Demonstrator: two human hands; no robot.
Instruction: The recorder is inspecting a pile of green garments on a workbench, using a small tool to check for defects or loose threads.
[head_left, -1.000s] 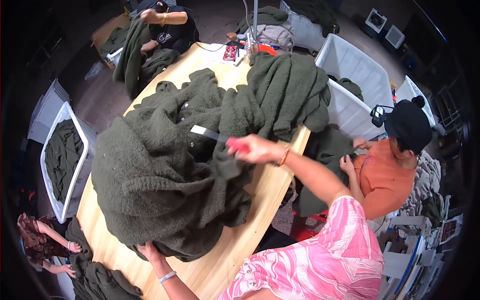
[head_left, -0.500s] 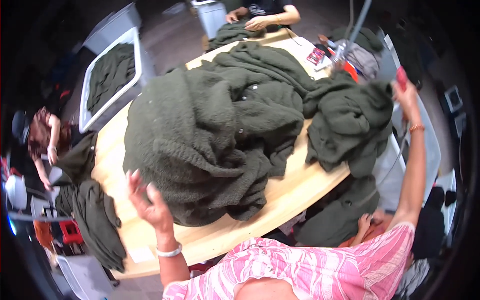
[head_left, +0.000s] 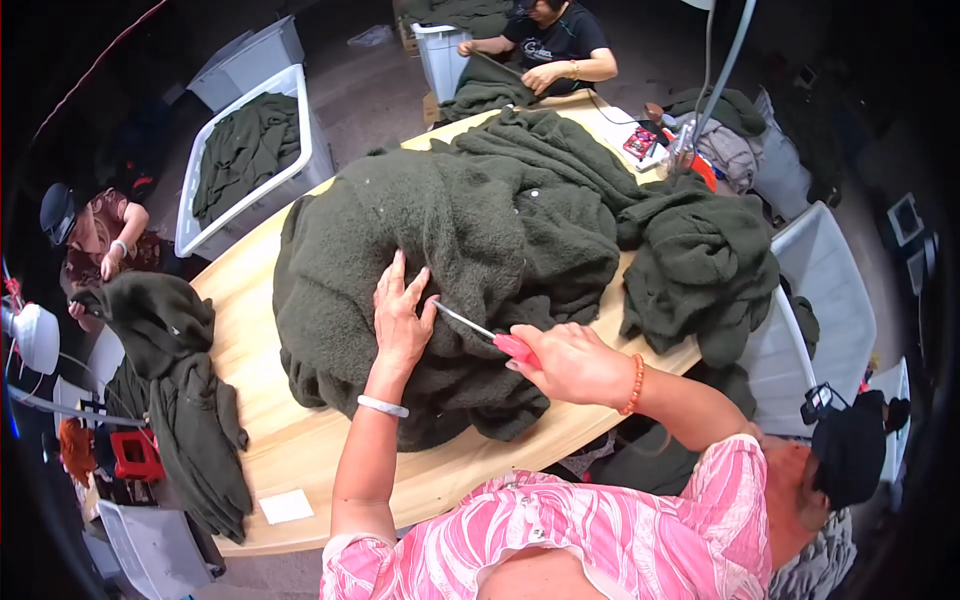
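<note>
A large heap of dark green fleece fabric (head_left: 450, 220) with small light buttons or snaps covers the middle of the table (head_left: 310, 440). My left hand (head_left: 401, 318) lies on the near side of the heap, fingers spread and holding nothing. From the right, my right hand (head_left: 575, 365) is closed round the pink-red handle of a slim pointed metal tool (head_left: 468, 321); whether it is scissors or another kind I cannot make out. Its tip is right beside my left thumb, over the fabric. A bunched dark green piece (head_left: 700, 260) sits to the right of the heap.
A white bin (head_left: 240, 225) of dark green fabric stands beyond the table's left side. Co-workers handle fabric at the far end (head_left: 560, 55) and left (head_left: 105, 225); a person in a dark cap (head_left: 848, 450) is close at right. More fabric (head_left: 190, 440) drapes over the left edge.
My right hand has swung in from the far right with the pink-red-handled tool to the heap. My left hand has come down from the air onto the fabric.
</note>
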